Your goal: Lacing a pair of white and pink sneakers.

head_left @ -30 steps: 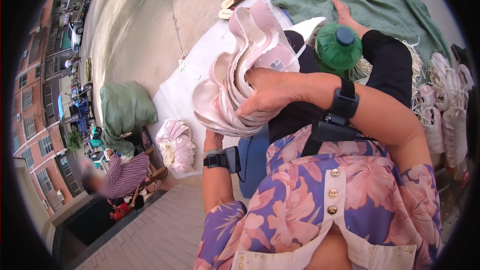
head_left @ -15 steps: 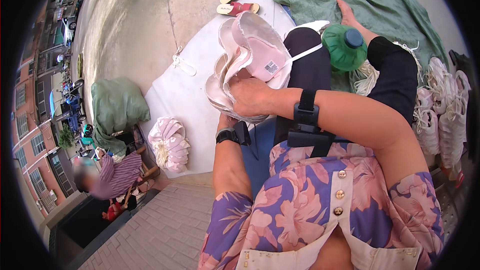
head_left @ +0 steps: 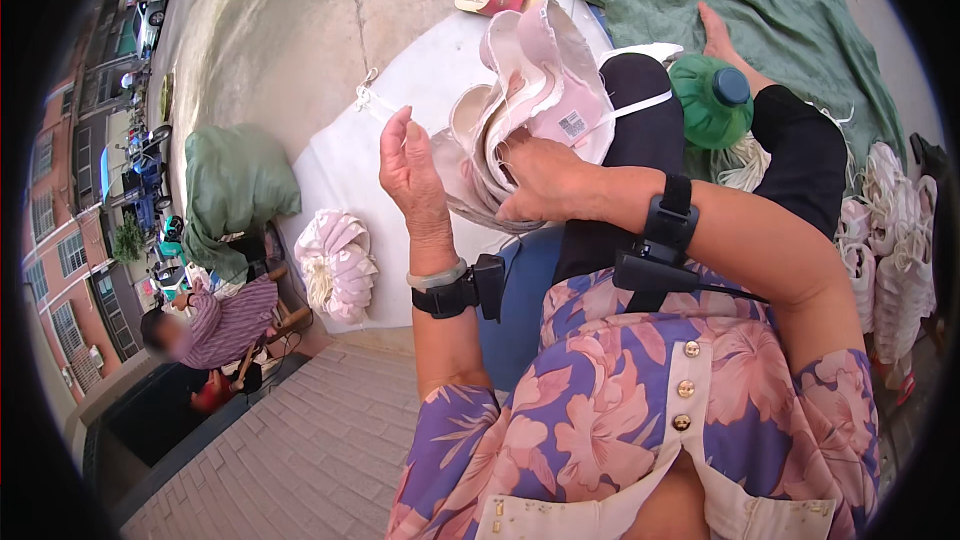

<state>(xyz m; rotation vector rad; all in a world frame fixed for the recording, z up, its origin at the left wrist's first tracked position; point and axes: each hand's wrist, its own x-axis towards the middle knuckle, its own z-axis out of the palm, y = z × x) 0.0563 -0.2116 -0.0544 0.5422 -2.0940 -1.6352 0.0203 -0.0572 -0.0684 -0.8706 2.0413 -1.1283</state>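
A stack of pale pink and white shoe uppers (head_left: 565, 65) with frayed edges leans by my knee, a small white label on one inner face. My right hand (head_left: 550, 180) reaches into its near side, gripping the layers; the fingertips are hidden among the folds. Left of the stack, my left hand (head_left: 408, 175) is raised with fingers stretched upward, holding nothing. Just beyond its fingertips a white cord (head_left: 368, 90) lies on the white sheet (head_left: 340, 165). A white strap (head_left: 640, 107) crosses my dark trouser leg near the stack.
A green bottle (head_left: 705, 115) with a blue cap stands between my legs. Another bundle of pink uppers (head_left: 335, 265) lies left, near a green sack (head_left: 240, 190). Red slippers (head_left: 500, 0) and a green cloth (head_left: 740, 0) lie ahead; white-pink shoes (head_left: 895, 240) are piled right. A person (head_left: 235, 325) sits left.
My left hand has come out from under the stack and risen to its left, fingers extended. My right hand stays on the uppers. The whole view has shifted slightly.
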